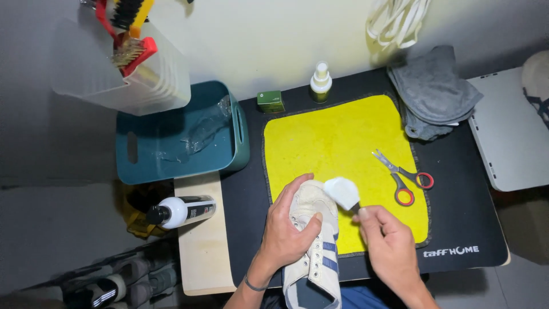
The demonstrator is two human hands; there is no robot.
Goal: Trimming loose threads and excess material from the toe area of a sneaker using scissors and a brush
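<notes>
Left hand (pixel 289 229) clasps the white shoe (pixel 313 246) from its left side, long axis running toward the person over the yellow cloth (pixel 337 137); right hand (pixel 389 243) grips a brush (pixel 343 193), head touching the toe.

Light's falling bright on my yellow cloth (pixel 343 166) from above, corners sinking into dim shadow, edges bending wide-angle, focus mostly sharp.

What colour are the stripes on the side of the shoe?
Blue stripes on a white shoe, seen in the head view.
</notes>
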